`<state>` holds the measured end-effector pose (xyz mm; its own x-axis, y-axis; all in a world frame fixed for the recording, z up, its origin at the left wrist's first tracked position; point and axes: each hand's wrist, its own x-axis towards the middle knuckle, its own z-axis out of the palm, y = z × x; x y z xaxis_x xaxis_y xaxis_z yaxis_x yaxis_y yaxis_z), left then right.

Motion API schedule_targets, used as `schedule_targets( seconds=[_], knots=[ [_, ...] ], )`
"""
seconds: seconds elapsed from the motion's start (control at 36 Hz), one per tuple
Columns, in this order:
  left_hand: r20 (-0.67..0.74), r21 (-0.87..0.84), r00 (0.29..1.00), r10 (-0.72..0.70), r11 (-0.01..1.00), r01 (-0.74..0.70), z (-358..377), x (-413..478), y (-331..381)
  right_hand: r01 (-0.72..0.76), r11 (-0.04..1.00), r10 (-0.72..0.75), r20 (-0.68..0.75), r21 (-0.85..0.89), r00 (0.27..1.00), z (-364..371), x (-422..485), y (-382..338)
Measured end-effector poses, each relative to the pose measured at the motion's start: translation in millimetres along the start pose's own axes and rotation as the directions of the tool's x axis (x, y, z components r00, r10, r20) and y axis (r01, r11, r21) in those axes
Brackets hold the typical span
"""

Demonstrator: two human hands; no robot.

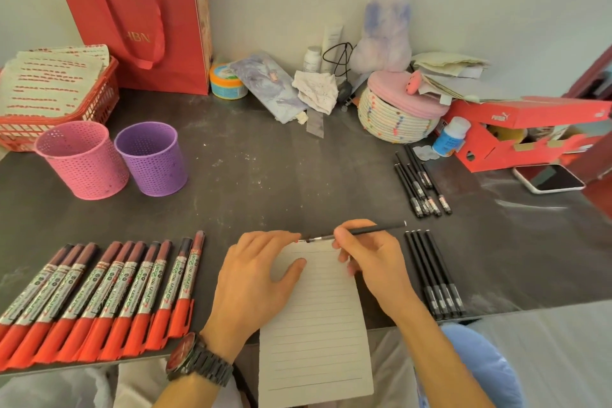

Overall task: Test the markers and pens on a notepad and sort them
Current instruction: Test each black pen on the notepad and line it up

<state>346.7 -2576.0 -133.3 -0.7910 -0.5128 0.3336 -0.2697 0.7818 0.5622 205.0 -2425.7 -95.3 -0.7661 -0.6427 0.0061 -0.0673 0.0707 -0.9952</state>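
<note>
Right hand (371, 258) pinches a thin black pen (364, 231) at the notepad's (318, 325) far edge, left hand (261, 278) spread flat pinning the page; testing step, I'd say, next needing a scribble.

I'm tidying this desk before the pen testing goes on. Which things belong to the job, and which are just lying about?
Job: notepad, pen in right hand, left hand, red markers, black pens, pink cup, purple cup.

Lying about: red bag, shoebox, phone, woven basket.
</note>
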Motion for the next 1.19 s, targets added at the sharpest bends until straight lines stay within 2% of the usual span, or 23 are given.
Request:
schedule_targets(
  seconds=[0.14, 0.25, 0.31, 0.39, 0.47, 0.56, 0.94, 1.19],
  knots=[
    [0.101, 0.057, 0.993, -0.054, 0.997, 0.049, 3, 1, -6, -0.118, 0.991, 0.125, -0.131, 0.055, 0.984, -53, 0, -15],
    [0.1, 0.088, 0.991, -0.093, 0.993, 0.084, 7, 2, -5, -0.233, 0.949, 0.207, -0.137, -0.212, 0.969, -115, -4, -27],
    [0.088, 0.085, 0.991, -0.099, 0.992, 0.092, 8, 2, -5, -0.283, 0.854, 0.261, -0.111, -0.436, 0.959, -146, -7, -32],
    [0.084, 0.093, 0.99, -0.111, 0.99, 0.103, 8, 3, -5, -0.295, 0.629, 0.309, -0.118, -0.719, 0.944, -177, -9, -32],
    [0.07, 0.087, 0.99, -0.12, 0.99, 0.114, 8, 3, -5, -0.31, 0.5, 0.342, -0.145, -0.808, 0.929, -190, -8, -22],
    [0.068, 0.089, 0.989, -0.132, 0.988, 0.126, 8, 3, -4, -0.343, 0.504, 0.364, -0.165, -0.793, 0.917, -190, -8, -11],
    [0.088, 0.093, 0.981, -0.17, 0.982, 0.162, 9, 4, -6, -0.308, 0.458, 0.321, -0.167, -0.834, 0.932, -190, -9, -4],
    [0.088, 0.084, 0.983, -0.163, 0.984, 0.156, 10, 4, -7, -0.323, 0.502, 0.325, -0.171, -0.802, 0.93, -183, -13, -1]
  ],
)
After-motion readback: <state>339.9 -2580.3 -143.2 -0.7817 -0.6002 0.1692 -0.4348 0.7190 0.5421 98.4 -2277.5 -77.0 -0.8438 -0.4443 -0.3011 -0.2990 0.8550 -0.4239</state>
